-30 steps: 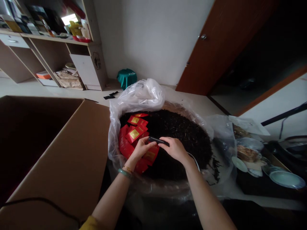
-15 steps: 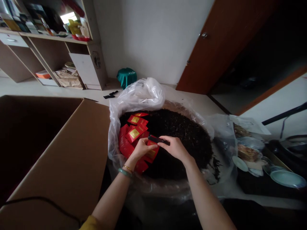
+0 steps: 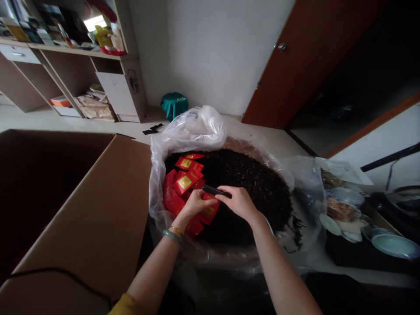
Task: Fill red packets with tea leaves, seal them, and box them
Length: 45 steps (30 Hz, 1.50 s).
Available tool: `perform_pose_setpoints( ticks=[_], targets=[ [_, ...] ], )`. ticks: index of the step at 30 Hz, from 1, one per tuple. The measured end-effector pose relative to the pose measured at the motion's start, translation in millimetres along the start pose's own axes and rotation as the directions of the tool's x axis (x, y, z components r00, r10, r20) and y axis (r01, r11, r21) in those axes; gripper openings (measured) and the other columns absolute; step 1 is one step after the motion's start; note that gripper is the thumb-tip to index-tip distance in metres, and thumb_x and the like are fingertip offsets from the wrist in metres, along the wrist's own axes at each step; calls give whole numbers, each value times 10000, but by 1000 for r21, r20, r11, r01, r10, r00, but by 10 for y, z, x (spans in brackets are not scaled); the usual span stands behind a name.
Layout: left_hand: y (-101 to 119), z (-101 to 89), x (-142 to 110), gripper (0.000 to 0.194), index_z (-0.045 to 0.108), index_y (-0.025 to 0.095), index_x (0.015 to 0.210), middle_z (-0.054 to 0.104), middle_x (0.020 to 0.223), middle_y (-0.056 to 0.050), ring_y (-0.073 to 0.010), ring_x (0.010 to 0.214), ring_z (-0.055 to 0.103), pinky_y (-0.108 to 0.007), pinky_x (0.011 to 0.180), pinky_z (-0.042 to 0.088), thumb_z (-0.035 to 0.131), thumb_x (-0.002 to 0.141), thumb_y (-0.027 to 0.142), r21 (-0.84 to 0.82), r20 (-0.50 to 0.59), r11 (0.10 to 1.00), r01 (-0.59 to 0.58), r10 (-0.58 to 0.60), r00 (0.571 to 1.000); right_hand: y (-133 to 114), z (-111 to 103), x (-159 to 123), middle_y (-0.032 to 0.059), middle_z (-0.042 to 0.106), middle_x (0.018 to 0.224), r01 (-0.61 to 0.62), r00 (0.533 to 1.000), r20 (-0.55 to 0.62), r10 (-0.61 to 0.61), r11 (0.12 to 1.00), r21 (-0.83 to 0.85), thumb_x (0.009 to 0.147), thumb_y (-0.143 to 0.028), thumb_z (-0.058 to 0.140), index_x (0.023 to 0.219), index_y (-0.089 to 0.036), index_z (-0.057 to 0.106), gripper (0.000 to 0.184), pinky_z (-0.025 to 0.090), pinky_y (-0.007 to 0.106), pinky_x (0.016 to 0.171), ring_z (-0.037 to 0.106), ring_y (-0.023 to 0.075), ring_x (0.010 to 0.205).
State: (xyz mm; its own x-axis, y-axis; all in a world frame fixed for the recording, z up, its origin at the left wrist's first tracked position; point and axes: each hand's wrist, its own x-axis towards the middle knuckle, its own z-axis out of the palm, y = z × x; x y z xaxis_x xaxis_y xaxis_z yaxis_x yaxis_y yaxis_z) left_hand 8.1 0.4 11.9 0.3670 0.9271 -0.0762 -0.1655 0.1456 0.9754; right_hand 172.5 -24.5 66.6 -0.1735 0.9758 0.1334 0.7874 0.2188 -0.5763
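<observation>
In the head view, both my hands meet over a large clear plastic bag (image 3: 157,175) filled with dark, dry loose leaves (image 3: 252,175) that look like tea. My right hand (image 3: 239,201) pinches a slim black bar-shaped tool (image 3: 215,190), whose exact kind I cannot make out. Closed just left of it, my left hand (image 3: 196,203) grips a red packet (image 3: 209,213) with gold print near its top edge, and its fingers come up to the tool's left end. Several more red packets (image 3: 187,180) with gold labels lie in a pile on the leaves, partly behind my left hand.
An open cardboard box (image 3: 98,201) stands close on the left. To the right are a tray with dishes (image 3: 393,245) and a tub of brown pieces (image 3: 341,210). Behind the bag sit a green-covered bin (image 3: 174,106) and a desk (image 3: 82,54); a brown door (image 3: 295,65) is at back right.
Almost nothing differs. The view has shifted very slightly, while both hands keep their hold on the packet and the black tool.
</observation>
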Motion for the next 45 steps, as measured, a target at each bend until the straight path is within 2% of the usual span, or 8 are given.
perform_pose_setpoints(
  ticks=[6, 11, 24, 28, 32, 38, 43, 45],
  targets=[
    [37, -10, -12, 477, 711, 128, 923, 728, 895, -61, -202, 859, 639, -278, 811, 475, 842, 543, 386, -71, -30, 995, -74, 72, 997, 14, 13, -7, 37, 740, 1021, 1, 1000, -24, -2, 1000, -10, 806, -278, 658, 1041, -259, 711, 241, 528, 328, 830, 699, 251, 930],
    [60, -51, -22, 382, 712, 132, 868, 714, 829, -52, -179, 788, 630, -265, 759, 471, 742, 678, 463, -88, -51, 989, -118, 114, 992, 0, 26, -21, 30, 743, 1010, 49, 999, -23, -49, 999, 8, 804, -267, 661, 1027, -260, 714, 230, 530, 317, 836, 705, 234, 906],
    [37, -53, 4, 323, 707, 139, 849, 705, 805, -35, -163, 771, 621, -260, 752, 466, 743, 692, 420, -92, -74, 983, -157, 150, 986, 50, 110, -11, 42, 747, 980, 80, 994, -76, -77, 996, 33, 802, -275, 652, 1003, -250, 716, 212, 544, 331, 809, 708, 243, 884],
    [-10, -49, 25, 452, 686, 139, 947, 706, 823, -25, -148, 743, 626, -243, 713, 471, 832, 581, 361, -146, -80, 980, -135, 125, 989, 106, 110, -15, 64, 737, 1003, 92, 989, -124, -81, 992, 82, 780, -318, 664, 1033, -225, 699, 271, 540, 334, 812, 696, 242, 910],
    [-61, -52, 45, 618, 644, 139, 1080, 697, 722, -5, -131, 649, 625, -233, 651, 470, 864, 532, 322, -182, -51, 980, -84, 76, 996, 232, 123, -35, 80, 721, 1044, 37, 979, -203, -4, 986, 161, 718, -393, 707, 1079, -215, 674, 404, 536, 354, 833, 682, 251, 940],
    [-97, -17, 57, 415, 704, 118, 864, 717, 778, -52, -157, 685, 640, -264, 676, 490, 853, 538, 326, -114, -89, 988, -101, 91, 992, 413, 297, -117, 96, 724, 1010, -110, 958, -211, 196, 926, 360, 684, -466, 707, 1086, -202, 658, 484, 535, 372, 818, 672, 265, 957],
    [-86, -11, 58, 351, 717, 132, 849, 714, 767, -47, -157, 679, 625, -261, 653, 484, 825, 572, 318, -24, -224, 994, -105, 97, 970, 472, 309, -134, 96, 722, 938, -174, 945, -132, 298, 803, 571, 722, -559, 628, 1101, -173, 623, 541, 510, 290, 497, 663, 199, 650],
    [-70, -14, 58, 369, 718, 138, 890, 711, 777, -41, -154, 693, 619, -255, 657, 476, 814, 582, 318, -24, -261, 993, -116, 106, 959, 523, 276, -128, 99, 719, 943, -194, 934, -149, 324, 813, 549, 735, -576, 604, 1103, -171, 618, 547, 498, 288, 480, 660, 198, 637]
  ],
)
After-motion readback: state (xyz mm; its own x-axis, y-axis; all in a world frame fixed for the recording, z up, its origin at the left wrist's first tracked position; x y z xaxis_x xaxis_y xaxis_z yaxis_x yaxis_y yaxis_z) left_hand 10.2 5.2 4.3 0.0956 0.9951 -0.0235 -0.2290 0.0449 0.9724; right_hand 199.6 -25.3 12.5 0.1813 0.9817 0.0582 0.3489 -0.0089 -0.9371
